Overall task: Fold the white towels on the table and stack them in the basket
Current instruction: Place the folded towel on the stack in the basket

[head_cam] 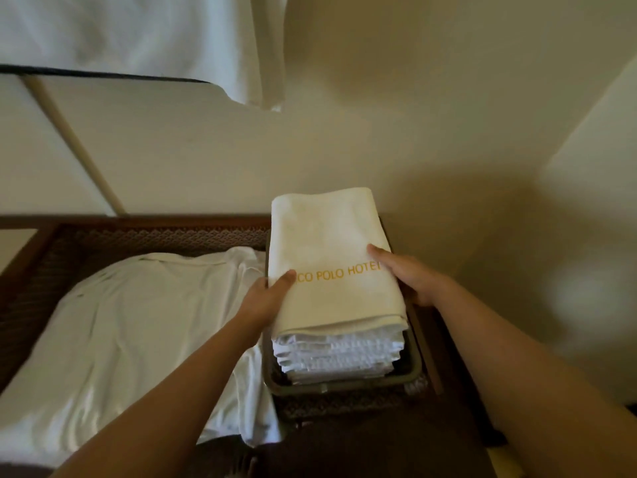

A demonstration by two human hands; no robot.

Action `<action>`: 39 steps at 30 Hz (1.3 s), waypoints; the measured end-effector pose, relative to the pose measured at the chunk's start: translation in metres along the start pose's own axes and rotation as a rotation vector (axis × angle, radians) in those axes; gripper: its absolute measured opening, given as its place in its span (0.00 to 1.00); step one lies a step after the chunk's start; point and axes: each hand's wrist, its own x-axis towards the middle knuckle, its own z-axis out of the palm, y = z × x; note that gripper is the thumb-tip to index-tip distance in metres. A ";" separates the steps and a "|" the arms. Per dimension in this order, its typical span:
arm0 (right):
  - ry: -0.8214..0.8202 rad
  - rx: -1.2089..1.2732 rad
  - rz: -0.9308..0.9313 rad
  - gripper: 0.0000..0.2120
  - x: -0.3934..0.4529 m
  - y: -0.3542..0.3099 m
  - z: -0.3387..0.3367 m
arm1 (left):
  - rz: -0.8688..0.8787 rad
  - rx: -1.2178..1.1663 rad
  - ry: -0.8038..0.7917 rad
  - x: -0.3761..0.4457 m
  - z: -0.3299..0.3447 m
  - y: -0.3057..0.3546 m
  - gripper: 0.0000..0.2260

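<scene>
Folded towel goes on the stack in the basket

Both the left hand (267,298) and right hand (405,276) grip the folded towel (331,257) over the stack (339,357) in the basket (344,386); 1 unfolded towel (138,326) remains beside it.

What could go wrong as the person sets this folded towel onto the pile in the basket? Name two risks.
1. The stack of folded white towels already rises above the rim of the dark rectangular basket, so it may topple.
2. The cream folded towel with yellow lettering, gripped by the left hand and right hand, overhangs the stack's far side and could slide off.
</scene>
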 end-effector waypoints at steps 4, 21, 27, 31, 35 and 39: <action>-0.196 -0.128 0.091 0.41 -0.007 0.004 -0.004 | 0.012 -0.017 -0.077 -0.009 -0.001 -0.008 0.35; -0.103 -0.376 0.177 0.25 -0.028 0.010 0.003 | 0.137 0.366 0.134 -0.021 0.011 0.002 0.29; 0.429 -0.985 -0.289 0.44 -0.026 -0.012 0.044 | 0.454 0.975 0.200 -0.022 0.030 0.016 0.31; 0.293 -1.058 -0.234 0.39 -0.017 0.034 0.052 | 0.332 0.933 0.061 -0.026 0.050 -0.009 0.32; 0.291 -1.067 -0.218 0.39 -0.009 0.040 0.037 | 0.366 0.923 0.062 -0.029 0.061 -0.014 0.33; 0.314 -1.121 -0.167 0.40 -0.009 0.033 0.043 | 0.344 0.927 0.008 -0.029 0.056 -0.007 0.33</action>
